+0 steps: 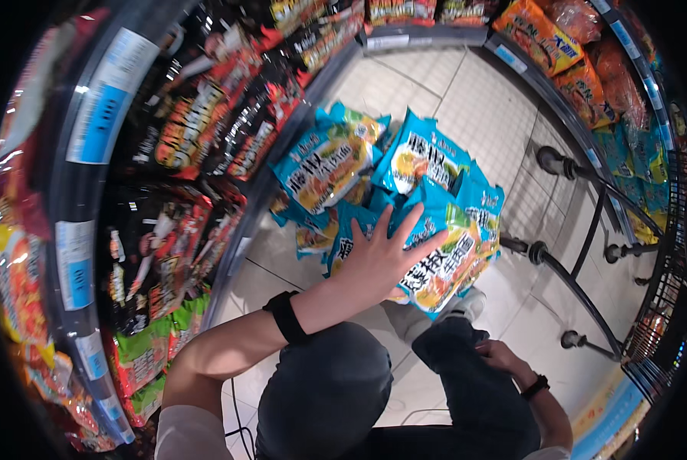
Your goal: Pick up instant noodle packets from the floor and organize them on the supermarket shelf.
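Observation:
Several blue plastic packets of instant noodles [447,259] lie heaped on the tiled floor before me. My left hand [380,250] is spread over the front of the heap, fingers apart, its palm against or just above the packets. More packets sit at the heap's left [326,167] and back [421,158]. My right hand [498,355] is low at the right, beside my trouser leg near the ankle. Its fingers are curled, and whether they hold the cloth cannot be told.
Shelves with black and red noodle packets [191,126] rise close on the left. At the right stands a black wire cart [665,276] with casters on the floor. Orange packets [541,37] fill a shelf at the upper right. A cable [237,408] lies at the lower left.

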`<move>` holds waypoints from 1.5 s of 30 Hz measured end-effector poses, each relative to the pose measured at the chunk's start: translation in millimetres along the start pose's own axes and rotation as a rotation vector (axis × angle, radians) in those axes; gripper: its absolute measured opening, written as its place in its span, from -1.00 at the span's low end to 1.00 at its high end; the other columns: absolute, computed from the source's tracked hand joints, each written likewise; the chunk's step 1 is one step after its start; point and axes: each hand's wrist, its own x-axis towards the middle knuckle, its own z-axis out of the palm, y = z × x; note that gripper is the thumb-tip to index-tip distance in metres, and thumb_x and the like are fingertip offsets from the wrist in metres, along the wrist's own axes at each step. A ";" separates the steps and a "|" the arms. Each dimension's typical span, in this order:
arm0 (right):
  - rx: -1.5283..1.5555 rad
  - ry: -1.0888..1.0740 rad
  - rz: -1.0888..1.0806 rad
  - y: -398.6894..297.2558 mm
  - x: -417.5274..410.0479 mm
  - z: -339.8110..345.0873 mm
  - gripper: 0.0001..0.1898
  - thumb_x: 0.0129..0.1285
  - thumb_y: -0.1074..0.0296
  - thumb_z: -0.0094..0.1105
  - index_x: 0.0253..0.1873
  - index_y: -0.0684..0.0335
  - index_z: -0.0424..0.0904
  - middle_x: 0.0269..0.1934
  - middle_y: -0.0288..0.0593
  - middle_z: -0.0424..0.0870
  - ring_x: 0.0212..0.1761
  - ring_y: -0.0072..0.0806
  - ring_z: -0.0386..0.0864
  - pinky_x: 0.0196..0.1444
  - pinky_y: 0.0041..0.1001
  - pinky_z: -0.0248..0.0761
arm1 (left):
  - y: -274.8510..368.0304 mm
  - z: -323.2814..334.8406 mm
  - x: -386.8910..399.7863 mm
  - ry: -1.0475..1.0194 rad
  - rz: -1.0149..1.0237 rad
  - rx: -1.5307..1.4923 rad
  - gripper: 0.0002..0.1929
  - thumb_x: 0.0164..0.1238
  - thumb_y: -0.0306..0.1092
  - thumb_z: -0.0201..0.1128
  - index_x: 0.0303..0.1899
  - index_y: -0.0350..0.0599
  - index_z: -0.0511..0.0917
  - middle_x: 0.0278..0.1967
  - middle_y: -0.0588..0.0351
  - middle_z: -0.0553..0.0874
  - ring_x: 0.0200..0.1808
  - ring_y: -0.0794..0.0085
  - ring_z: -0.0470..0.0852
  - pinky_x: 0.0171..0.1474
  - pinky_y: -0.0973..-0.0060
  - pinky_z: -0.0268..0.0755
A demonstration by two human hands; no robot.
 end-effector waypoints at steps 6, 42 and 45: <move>0.213 0.224 -0.323 -43.8 0.2 -6.9 -0.69 0.20 0.24 -0.01 -0.01 0.25 0.47 -0.16 0.00 0.58 -0.05 -0.22 0.53 0.02 -0.34 0.35 | -21.2 -29.6 -6.5 -0.200 0.213 -0.201 0.01 -0.21 -0.22 0.50 0.36 0.31 0.06 0.37 -0.17 -0.07 0.30 -0.05 0.19 0.22 0.04 0.21; 0.769 0.680 -1.416 -417.9 -152.1 -179.5 -0.35 0.05 0.58 0.31 0.20 0.27 0.11 -0.13 -0.07 0.57 -0.15 -0.53 0.58 -0.15 -0.56 0.51 | -3.4 -177.3 -87.5 0.550 0.037 -1.676 -0.29 0.23 0.14 0.10 0.19 -0.32 0.26 0.05 0.00 0.52 0.07 0.38 0.51 0.12 0.35 0.36; 0.781 0.629 -1.357 -418.7 -153.2 -178.8 -0.36 0.08 0.60 0.27 0.22 0.27 0.11 -0.19 -0.06 0.62 -0.16 -0.51 0.59 -0.12 -0.50 0.48 | -5.7 -164.7 -88.3 0.409 -0.072 -1.564 -0.37 0.25 0.01 0.17 0.17 -0.31 0.29 0.04 0.03 0.53 0.07 0.40 0.50 0.12 0.38 0.36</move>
